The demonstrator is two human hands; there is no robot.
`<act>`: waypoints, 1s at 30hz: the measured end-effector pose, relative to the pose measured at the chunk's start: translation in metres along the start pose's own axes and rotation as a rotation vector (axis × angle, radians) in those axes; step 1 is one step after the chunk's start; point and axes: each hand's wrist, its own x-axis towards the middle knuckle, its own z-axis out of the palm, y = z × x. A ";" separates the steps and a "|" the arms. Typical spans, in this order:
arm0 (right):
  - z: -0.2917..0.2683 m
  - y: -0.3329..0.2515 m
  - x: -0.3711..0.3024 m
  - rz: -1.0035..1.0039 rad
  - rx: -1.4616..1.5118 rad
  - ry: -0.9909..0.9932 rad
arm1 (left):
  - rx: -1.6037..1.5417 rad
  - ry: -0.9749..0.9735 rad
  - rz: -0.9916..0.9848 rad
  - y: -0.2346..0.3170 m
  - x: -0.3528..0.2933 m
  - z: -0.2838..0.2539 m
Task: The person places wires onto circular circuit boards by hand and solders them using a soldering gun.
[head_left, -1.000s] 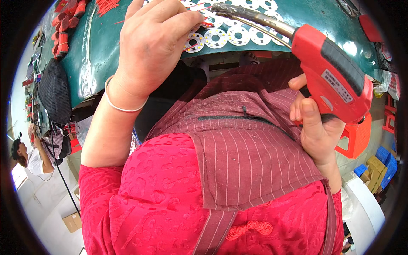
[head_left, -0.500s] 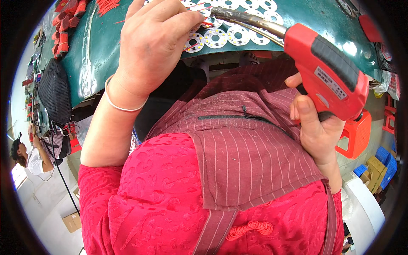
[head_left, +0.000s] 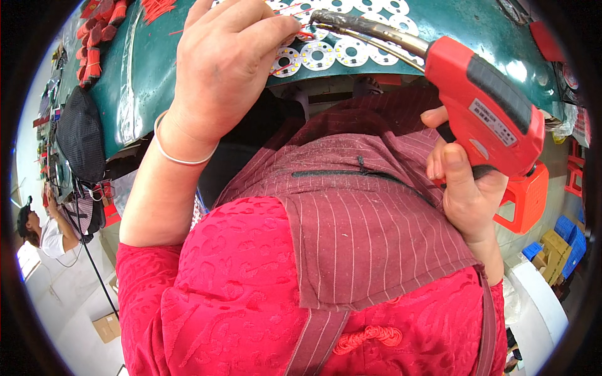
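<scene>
My right hand grips the handle of a red and black soldering gun. Its darkened metal barrel points left across the table edge, with the tip close beside the fingertips of my left hand. The left thumb and forefinger are pinched together on a thin red wire; the exact contact is partly hidden by the fingers. Beneath both lie rows of round white LED boards, each with a hole in the middle and small yellow chips. Several of the nearer boards have red wires across them.
Bundles of red wire and a loose red pile lie on the green tabletop at the far left. A dark mesh cap hangs by its left edge. An orange stool stands at right. Another person works far left.
The soldering gun has shifted very slightly to the right, its tip still by my left fingertips. My left hand stays nearly in place.
</scene>
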 end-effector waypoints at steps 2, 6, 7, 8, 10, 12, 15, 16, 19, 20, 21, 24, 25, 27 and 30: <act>0.002 0.000 0.000 0.005 0.089 0.043 | -0.021 0.112 0.008 0.000 0.000 0.002; 0.002 0.000 0.001 0.025 0.125 0.058 | 0.006 0.065 0.008 0.002 0.002 0.000; 0.002 0.000 0.001 0.027 0.116 0.056 | -0.008 0.070 0.005 0.002 0.002 0.000; 0.003 0.000 0.001 0.027 0.116 0.055 | -0.007 0.070 0.005 0.002 0.002 0.000; 0.004 0.001 0.001 0.014 0.123 0.062 | -0.025 0.090 0.000 0.001 0.000 0.002; -0.002 0.003 0.002 0.011 0.019 -0.004 | -0.035 0.102 0.009 -0.001 0.000 0.003; -0.006 0.006 0.002 -0.018 -0.104 -0.067 | -0.031 0.106 0.020 0.001 0.002 0.001; -0.006 0.006 0.002 -0.042 -0.122 -0.065 | -0.015 0.097 0.021 0.002 0.003 0.000; -0.003 0.006 0.003 -0.115 -0.136 -0.024 | -0.006 0.090 0.021 0.002 0.003 0.000; -0.002 0.004 0.004 -0.115 -0.135 -0.025 | -0.005 0.089 0.020 0.002 0.003 0.000; -0.003 0.000 0.006 -0.120 -0.202 -0.051 | 0.001 0.084 0.025 0.001 0.002 0.000; -0.003 -0.002 0.006 -0.123 -0.277 -0.064 | 0.039 0.016 0.035 0.005 0.008 -0.008; -0.003 -0.002 0.005 -0.121 -0.285 -0.052 | 0.072 -0.048 0.038 0.007 0.011 -0.010; -0.002 -0.003 0.005 -0.111 -0.266 -0.054 | 0.047 0.017 0.033 0.003 0.004 -0.003; -0.004 -0.002 0.003 -0.092 -0.259 -0.059 | -0.004 0.101 0.026 -0.001 0.001 0.002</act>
